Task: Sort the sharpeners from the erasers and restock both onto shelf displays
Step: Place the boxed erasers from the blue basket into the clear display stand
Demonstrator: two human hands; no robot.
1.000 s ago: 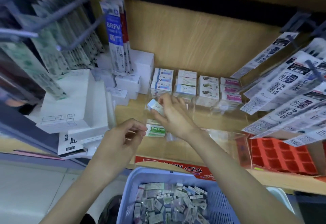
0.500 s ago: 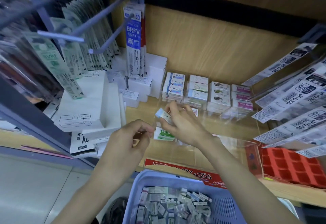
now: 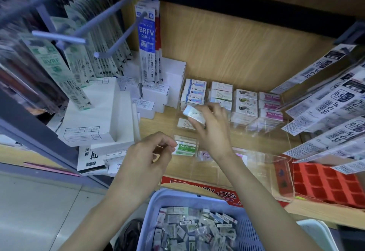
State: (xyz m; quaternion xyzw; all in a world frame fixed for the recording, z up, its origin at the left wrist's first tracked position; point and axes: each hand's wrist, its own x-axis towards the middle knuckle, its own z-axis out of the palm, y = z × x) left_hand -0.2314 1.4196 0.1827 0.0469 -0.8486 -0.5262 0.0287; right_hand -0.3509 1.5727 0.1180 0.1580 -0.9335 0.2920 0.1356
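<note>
As right hand point(image 3: 213, 130) pinched white eraser point(image 3: 194, 114), long axis slanted | eraser stacks point(image 3: 194, 92) lay just beyond it | left hand point(image 3: 146, 159) curled, grip unclear.

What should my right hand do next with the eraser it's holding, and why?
Probably lower the eraser into the clear display tray, onto the similar pale packet lying just beneath it. The right hand pinches the eraser above that compartment, which looks far less filled than the stacked rows behind. Whether the labels truly match is too blurred to confirm.
</note>
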